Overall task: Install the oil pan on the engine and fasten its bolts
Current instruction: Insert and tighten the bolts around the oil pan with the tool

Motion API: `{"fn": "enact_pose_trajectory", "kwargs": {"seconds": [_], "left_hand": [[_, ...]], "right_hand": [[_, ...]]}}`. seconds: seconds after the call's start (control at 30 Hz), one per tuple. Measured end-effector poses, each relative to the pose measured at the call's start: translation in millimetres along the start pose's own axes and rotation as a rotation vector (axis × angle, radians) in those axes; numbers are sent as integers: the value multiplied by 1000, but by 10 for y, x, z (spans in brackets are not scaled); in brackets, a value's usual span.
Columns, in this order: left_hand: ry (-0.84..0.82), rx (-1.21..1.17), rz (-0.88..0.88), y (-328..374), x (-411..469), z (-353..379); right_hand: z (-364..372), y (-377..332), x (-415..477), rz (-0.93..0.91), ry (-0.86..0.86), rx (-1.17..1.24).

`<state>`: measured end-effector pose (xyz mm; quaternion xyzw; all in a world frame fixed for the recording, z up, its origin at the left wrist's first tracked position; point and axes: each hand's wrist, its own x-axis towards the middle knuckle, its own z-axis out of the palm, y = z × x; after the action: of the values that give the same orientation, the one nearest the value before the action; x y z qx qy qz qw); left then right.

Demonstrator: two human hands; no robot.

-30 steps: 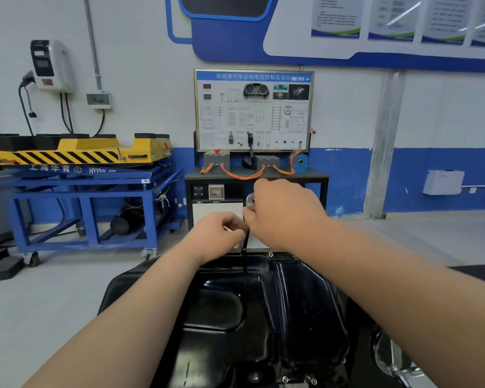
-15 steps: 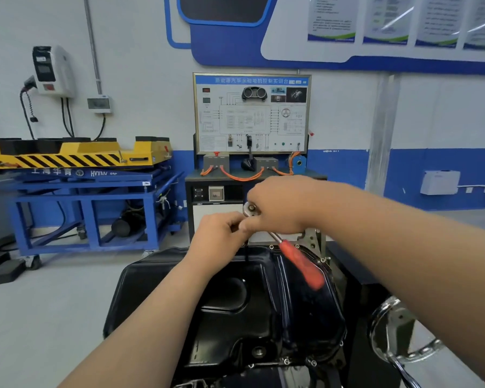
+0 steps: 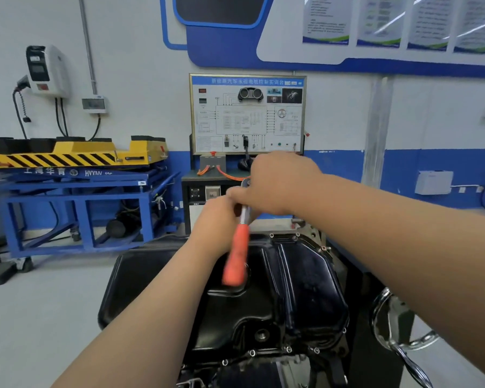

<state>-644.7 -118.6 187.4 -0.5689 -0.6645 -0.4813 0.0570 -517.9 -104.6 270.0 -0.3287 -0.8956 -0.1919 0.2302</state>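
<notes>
Right hand (image 3: pixel 277 186): back turned up, fingers curled down over the chrome head of the ratchet (image 3: pixel 237 256) and gripping it. The fingertips are hidden under the palm.

Left hand (image 3: pixel 213 219): just below and to the left of the right-hand fingers, touching them at the knuckles. Its fingers are folded inward, away from the camera, beside the tool's steel neck. Whether they pinch anything cannot be told.

Ratchet: chrome head inside the right-hand fingers. The steel neck emerges below them, and the orange handle slants down toward the viewer, blurred and free of both hands.

Oil pan (image 3: pixel 300 289): black, glossy, directly beneath the fingers and spreading toward the viewer, sump side up. Its far rim lies just under both hands. The ratchet's orange handle hangs over its shallow recessed part.

Bolts (image 3: pixel 252 353): a row of small bright heads along the pan's near flange, well below the fingers. More of them dot the far right corner, just right of the fingers.

Drain plug (image 3: pixel 261 336): in the pan's near wall, above the near bolt row.

Chrome handwheel (image 3: pixel 398 326): low and right of the fingers, partly behind the right forearm.

Training panel (image 3: pixel 247 113): a wiring diagram board on a dark cabinet, straight beyond the fingers against the wall.

Blue lift table (image 3: pixel 76 191): yellow striped platform on top, far left of the fingers.

Wall charger (image 3: pixel 46 70): white, above the lift table, high to the left
</notes>
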Motion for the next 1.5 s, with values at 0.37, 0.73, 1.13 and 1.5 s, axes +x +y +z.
{"fn": "enact_pose_trajectory", "kwargs": {"seconds": [0.37,0.73,1.13,1.5], "left_hand": [[-53,55,25,-96,0,34],[-29,-72,29,-138,-16,-6],[60,148,67,-83,-10,38],[31,96,142,-116,-24,74]], "right_hand": [[-183,-81,78,-396,-24,-396],[-198,-18,150,-297,-9,-396],[10,-25,90,71,0,-104],[-71,157,68,-116,78,-176]]}}
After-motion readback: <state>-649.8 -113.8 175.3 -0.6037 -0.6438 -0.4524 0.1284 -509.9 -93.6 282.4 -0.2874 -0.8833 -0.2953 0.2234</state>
